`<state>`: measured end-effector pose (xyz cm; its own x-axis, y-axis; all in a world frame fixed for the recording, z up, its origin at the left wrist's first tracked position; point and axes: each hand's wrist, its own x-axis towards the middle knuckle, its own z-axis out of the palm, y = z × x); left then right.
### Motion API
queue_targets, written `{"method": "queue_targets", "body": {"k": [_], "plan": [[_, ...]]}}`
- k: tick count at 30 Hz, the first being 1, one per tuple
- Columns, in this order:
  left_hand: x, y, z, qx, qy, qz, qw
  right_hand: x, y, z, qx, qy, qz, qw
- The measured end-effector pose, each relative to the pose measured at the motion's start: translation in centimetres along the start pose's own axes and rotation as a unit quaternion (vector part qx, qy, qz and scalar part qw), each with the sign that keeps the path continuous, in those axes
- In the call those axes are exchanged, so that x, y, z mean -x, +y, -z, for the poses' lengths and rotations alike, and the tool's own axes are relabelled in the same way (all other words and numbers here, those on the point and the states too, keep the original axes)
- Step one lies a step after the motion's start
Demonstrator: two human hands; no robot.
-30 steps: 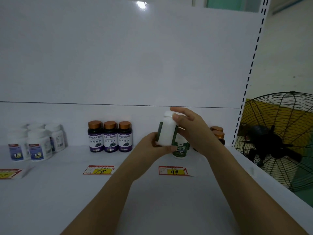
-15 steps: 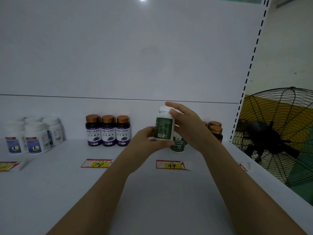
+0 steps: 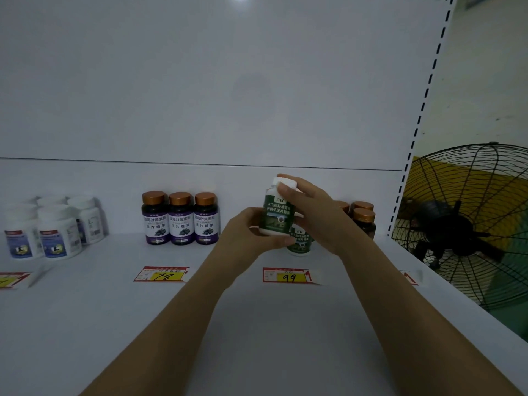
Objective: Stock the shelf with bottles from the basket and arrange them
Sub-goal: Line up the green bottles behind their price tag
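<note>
A white bottle with a green label [image 3: 275, 217] is held upright above the white shelf [image 3: 257, 310], its label front facing me. My left hand [image 3: 245, 237] grips its lower part from the left. My right hand [image 3: 311, 215] grips its cap and right side. Behind and below it a second green-label bottle [image 3: 300, 244] stands on the shelf, partly hidden by my hands. No basket is in view.
Three purple-label bottles with copper caps [image 3: 180, 218] stand in a row to the left. Several white bottles [image 3: 54, 228] stand at the far left. Dark copper-capped bottles [image 3: 363, 218] stand at the right. Price tags 78 [image 3: 161, 274] and 99 [image 3: 288, 275] lie in front. A fan [image 3: 468, 224] stands beyond the shelf's right end.
The bottle has been turned in my hands, from its white side through the back label to the green front label. Both hands stayed at about the same spot.
</note>
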<state>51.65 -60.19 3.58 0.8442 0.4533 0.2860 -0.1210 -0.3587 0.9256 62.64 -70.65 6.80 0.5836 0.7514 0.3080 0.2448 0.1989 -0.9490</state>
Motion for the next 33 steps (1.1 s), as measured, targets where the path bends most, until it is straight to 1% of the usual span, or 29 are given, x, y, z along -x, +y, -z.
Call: {"method": "queue_targets", "body": {"k": [3,9,14,16,18,22,25,28,30,31,33], "plan": [[-0.1,0.1,0.1,-0.005,0.010,0.002,1.000,0.0,0.0,0.2,-0.020,0.020,-0.009,1.000],[0.1,0.1,0.0,-0.012,0.002,0.012,1.000,0.0,0.1,0.3,-0.021,0.013,-0.037,0.999],[0.1,0.1,0.1,-0.016,-0.002,0.004,1.000,0.2,0.0,0.3,-0.024,0.000,-0.040,0.999],[0.1,-0.2,0.2,-0.035,0.011,-0.026,0.999,0.3,-0.3,0.5,-0.038,-0.026,-0.020,0.999],[-0.1,-0.5,0.4,-0.031,0.041,-0.067,0.996,0.5,-0.7,0.3,-0.036,-0.070,0.020,0.997],[-0.7,-1.0,1.1,-0.087,0.134,-0.159,0.974,0.9,-1.3,-1.2,0.075,-0.137,0.100,0.983],[-0.9,-1.1,1.6,-0.102,0.165,-0.205,0.959,1.1,-1.5,-1.8,0.105,-0.151,0.122,0.975],[-0.9,-1.1,1.7,-0.109,0.166,-0.209,0.957,1.1,-1.6,-1.7,0.113,-0.145,0.126,0.975],[-0.9,-1.1,1.6,-0.109,0.164,-0.194,0.961,1.0,-1.5,-1.6,0.116,-0.137,0.134,0.975],[-0.9,-1.0,1.7,-0.095,0.150,-0.183,0.967,1.0,-1.5,-1.5,0.111,-0.127,0.137,0.976],[-0.6,-0.3,1.7,-0.031,0.090,-0.140,0.986,1.0,-1.7,-1.1,0.067,-0.099,0.126,0.985]]}}
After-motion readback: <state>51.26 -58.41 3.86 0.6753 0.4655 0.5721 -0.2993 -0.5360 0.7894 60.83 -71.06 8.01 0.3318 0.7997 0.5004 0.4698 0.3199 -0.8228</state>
